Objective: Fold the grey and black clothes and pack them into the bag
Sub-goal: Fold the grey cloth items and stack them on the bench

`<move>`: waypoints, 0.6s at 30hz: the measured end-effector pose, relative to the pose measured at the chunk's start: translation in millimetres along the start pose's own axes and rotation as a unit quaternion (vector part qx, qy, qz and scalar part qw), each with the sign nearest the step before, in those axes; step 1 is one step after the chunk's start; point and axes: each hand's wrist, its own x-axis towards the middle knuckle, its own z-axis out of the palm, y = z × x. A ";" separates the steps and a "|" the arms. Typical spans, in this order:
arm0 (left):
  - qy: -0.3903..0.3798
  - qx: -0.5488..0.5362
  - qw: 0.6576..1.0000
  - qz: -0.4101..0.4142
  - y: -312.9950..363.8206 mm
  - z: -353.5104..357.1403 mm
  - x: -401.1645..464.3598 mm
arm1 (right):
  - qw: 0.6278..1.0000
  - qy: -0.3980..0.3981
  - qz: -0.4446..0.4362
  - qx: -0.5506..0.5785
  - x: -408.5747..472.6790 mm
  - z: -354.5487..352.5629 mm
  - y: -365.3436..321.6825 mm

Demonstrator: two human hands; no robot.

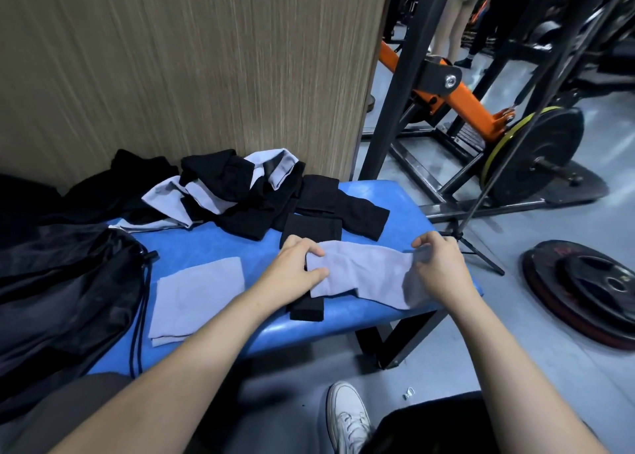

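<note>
Grey cloth (364,275) lies stretched across the near right end of the blue bench (220,244), spanning the gap between both hands. Left hand (295,269) pinches its left edge, thumb under and fingers curled over the hem. Right hand (438,264) grips the right end, fingers curled down into the fabric, which bunches and droops past the bench edge below the wrist. Beneath the grey cloth, a folded black piece (309,302) sticks out toward the near bench edge. A folded grey piece (197,299) lies flat to the left, apart from both hands. Black drawstring bag (65,292) sits at the bench's left end, just beside the folded grey piece. Unsorted pile of black and grey clothes (226,192) sits at the far side against the wood-grain panel (192,62). Weight plates (591,288) lie on the floor at right.
</note>
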 end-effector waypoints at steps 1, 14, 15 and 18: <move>0.018 -0.012 1.000 -0.003 1.0 1.2 0.4 | 1.000 -0.001 0.000 -0.001 0.2 -2.0 2.4; 0.097 -0.044 0.994 0.006 1.9 -26.7 -26.0 | 0.998 0.040 -0.052 0.025 1.4 0.2 2.4; 0.095 -0.023 0.995 0.005 0.3 -28.2 -28.8 | 0.998 0.032 -0.054 0.021 0.7 2.6 2.4; 0.076 0.054 0.996 0.005 -7.7 -28.3 -35.5 | 0.997 0.018 -0.078 -0.007 -3.8 12.8 3.5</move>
